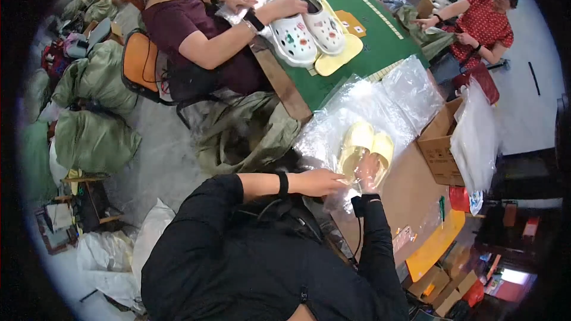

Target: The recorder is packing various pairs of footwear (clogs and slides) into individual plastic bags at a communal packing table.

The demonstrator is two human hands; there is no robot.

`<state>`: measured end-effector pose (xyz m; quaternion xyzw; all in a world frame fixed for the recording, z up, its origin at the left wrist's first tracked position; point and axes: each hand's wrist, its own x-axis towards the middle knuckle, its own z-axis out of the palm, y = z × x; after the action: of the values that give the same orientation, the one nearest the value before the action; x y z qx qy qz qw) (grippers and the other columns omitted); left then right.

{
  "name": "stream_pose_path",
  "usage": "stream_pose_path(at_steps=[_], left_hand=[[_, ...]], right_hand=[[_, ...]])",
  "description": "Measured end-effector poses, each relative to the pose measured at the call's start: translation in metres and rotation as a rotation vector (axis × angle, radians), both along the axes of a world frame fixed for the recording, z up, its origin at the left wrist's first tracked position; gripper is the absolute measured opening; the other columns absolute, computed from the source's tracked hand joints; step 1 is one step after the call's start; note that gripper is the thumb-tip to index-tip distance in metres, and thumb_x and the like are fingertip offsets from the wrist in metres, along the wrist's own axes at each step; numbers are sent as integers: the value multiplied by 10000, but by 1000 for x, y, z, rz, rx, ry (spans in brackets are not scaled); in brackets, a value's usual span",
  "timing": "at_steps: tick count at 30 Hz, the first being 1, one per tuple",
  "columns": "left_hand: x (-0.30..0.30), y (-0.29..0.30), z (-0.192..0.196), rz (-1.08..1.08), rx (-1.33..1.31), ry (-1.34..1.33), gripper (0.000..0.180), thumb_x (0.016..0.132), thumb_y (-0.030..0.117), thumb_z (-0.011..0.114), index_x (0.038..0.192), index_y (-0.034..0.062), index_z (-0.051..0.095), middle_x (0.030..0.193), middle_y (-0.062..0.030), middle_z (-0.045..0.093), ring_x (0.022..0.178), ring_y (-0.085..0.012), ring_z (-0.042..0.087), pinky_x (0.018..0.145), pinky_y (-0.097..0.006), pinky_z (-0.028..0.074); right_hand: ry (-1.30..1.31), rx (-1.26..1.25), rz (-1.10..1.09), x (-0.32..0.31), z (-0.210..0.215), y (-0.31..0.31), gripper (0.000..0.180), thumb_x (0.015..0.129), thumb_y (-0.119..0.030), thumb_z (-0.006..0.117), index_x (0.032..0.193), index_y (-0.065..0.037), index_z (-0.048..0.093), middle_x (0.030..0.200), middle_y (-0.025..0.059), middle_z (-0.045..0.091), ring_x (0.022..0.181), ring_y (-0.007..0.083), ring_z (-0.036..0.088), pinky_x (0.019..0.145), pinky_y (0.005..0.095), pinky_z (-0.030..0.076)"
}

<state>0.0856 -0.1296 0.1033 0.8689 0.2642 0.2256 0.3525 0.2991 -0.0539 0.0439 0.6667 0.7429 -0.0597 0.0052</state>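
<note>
The left hand [321, 182] pinches the edge of a clear plastic bag [351, 125] on the brown table [410, 190]. The right hand [367, 169], inside, grips pale yellow foam clogs [364, 145]; its fingers blur behind film.

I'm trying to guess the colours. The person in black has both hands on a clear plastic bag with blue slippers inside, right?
Not quite: the slippers are pale yellow, not blue. The head view shows the left hand and right hand on the clear plastic bag around them.
</note>
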Motion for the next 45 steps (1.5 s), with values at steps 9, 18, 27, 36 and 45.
stream_pose_path(at_steps=[9, 18, 27, 36, 45], left_hand=[[-110, 19, -49, 101, -185, 195, 280, 853, 162, 526, 1107, 52, 563, 1163, -155, 513, 998, -341, 522, 843, -418, 428], [-114, 40, -43, 237, -111, 100, 207, 802, 130, 548, 983, 50, 607, 928, -149, 576, 849, -345, 556, 740, -429, 458], [-73, 69, -64, 245, -125, 54, 294, 759, 80, 565, 1049, 36, 549, 1032, -227, 555, 913, -399, 544, 785, -438, 460], [-57, 109, -74, 189, -158, 231, 296, 760, 84, 569, 1055, 58, 558, 1025, -175, 561, 883, -350, 557, 766, -415, 465], [-49, 118, -88, 124, -198, 253, 277, 761, 98, 564, 1035, 54, 562, 998, -154, 562, 852, -333, 558, 735, -413, 465]], right_hand=[[-157, -1071, 315, -15, 96, -75, 446, 849, -214, 527, 1231, 9, 474, 1121, 201, 579, 1032, 289, 555, 918, 349, 411], [272, 128, 339, -31, 110, 139, 529, 687, -246, 726, 1161, -134, 520, 1226, 219, 447, 884, 389, 574, 741, 422, 475], [148, -90, 65, 1, 39, 317, 664, 675, -50, 547, 1307, -111, 352, 1274, 243, 417, 996, 390, 551, 822, 424, 471], [313, -441, 502, -38, 110, 297, 771, 656, -51, 602, 1351, -253, 336, 814, 174, 616, 720, 327, 603, 668, 412, 476], [298, -351, 639, -37, 59, 307, 343, 556, -293, 759, 774, -48, 660, 721, 166, 624, 717, 338, 611, 646, 417, 483]])
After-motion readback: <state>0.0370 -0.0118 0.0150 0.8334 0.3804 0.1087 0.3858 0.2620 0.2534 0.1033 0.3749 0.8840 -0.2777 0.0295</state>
